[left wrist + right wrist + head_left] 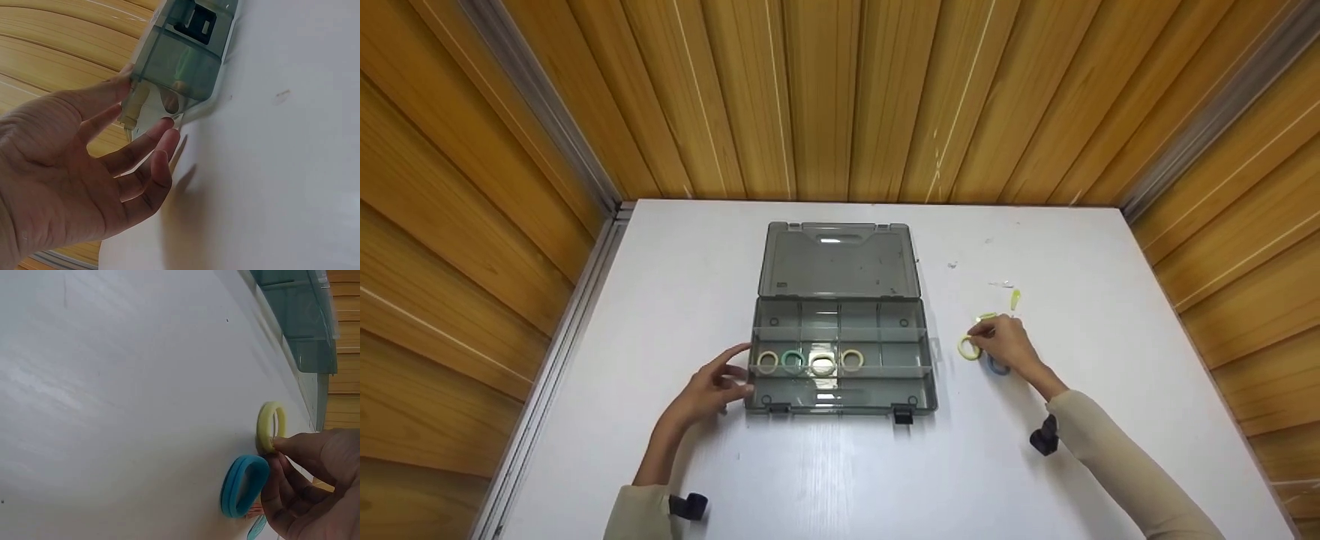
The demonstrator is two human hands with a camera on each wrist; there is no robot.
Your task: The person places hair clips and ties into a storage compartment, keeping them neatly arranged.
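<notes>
Your right hand (1006, 345) is pinching a yellow ring (262, 430) by its right edge, between thumb and fingertips. The ring is sitting just left of those fingertips, right of the open box. Being round, it is pointing no single way: from above its opening is facing up toward your head, while the right wrist view is showing it as a narrow oval, its long axis running up and down that picture. A blue ring (229, 489) is standing just beside it, under your hand. Farther out, a green clip (1015, 300) is lying with its long axis pointing away from you.

The fingers of your left hand (709, 388) are spreading apart, loosely bent, and resting against the left side of the grey box (877, 395). Its tray is running longest from left to right, its lid (840, 266) lying folded back, away from you. In the middle row, a cream ring (760, 363), a teal ring (784, 361) and two pale yellow rings (852, 352) are lying side by side.
</notes>
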